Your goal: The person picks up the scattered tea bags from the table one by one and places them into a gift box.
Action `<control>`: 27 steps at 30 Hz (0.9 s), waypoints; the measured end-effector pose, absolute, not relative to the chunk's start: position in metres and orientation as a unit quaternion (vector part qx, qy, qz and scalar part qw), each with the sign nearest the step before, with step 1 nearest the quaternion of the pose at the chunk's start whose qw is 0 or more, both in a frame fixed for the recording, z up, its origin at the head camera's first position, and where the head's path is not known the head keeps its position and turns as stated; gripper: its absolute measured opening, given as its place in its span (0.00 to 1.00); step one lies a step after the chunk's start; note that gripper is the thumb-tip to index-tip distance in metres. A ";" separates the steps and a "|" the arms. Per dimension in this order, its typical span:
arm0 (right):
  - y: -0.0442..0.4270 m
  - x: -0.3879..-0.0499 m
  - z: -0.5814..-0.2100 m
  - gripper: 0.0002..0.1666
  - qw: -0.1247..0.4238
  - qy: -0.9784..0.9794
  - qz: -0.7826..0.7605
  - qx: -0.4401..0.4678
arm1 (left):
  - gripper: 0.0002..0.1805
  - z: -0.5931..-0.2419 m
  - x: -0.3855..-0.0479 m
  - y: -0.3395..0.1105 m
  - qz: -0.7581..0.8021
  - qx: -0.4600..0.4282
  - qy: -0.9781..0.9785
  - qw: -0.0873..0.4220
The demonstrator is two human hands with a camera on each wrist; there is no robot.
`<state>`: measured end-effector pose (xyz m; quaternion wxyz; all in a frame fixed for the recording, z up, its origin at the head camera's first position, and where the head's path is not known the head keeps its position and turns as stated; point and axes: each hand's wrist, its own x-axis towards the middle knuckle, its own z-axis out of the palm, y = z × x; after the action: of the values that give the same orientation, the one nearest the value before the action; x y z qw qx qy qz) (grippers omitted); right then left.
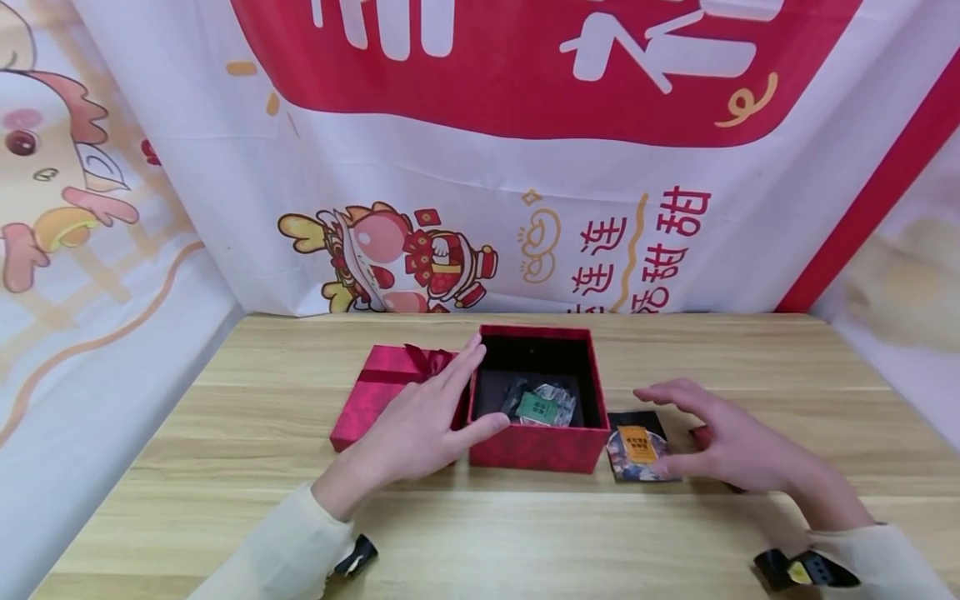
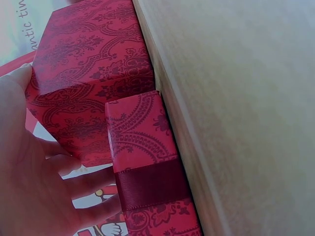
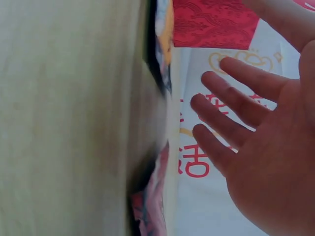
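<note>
We see the left hand (image 1: pixel 420 425) with fingers extended at the red box (image 1: pixel 536 450); right hand (image 1: pixel 738 442) spread, gripping nothing, by the orange-labelled packet (image 1: pixel 636 452), partly hiding a reddish packet (image 1: pixel 702 436). Green-labelled packet (image 1: pixel 542 407) inside box; ribboned lid (image 1: pixel 358 417) left of it.

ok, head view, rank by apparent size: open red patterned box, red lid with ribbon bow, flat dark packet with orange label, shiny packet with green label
1. red box
2. red lid, partly behind the left hand
3. not ranked: orange-label packet and green-label packet look close; the latter sits inside the box
</note>
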<state>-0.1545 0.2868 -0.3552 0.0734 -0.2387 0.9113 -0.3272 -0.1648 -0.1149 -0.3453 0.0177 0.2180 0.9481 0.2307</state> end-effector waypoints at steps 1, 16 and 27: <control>0.285 -0.154 -0.356 0.47 0.074 0.914 -0.318 -0.241 | 0.54 -0.345 -0.165 -0.115 0.230 0.218 0.948 0.018; 0.279 -0.157 -0.364 0.53 0.110 0.932 -0.274 -0.213 | 0.56 -0.345 -0.165 -0.116 0.224 0.221 0.949 0.015; 0.277 -0.158 -0.366 0.57 0.123 0.933 -0.257 -0.221 | 0.55 -0.345 -0.165 -0.115 0.225 0.218 0.949 0.021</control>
<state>-0.1584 0.2770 -0.3662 0.1228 -0.2206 0.9329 -0.2566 -0.1652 -0.1154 -0.3449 0.0206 0.2184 0.9494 0.2247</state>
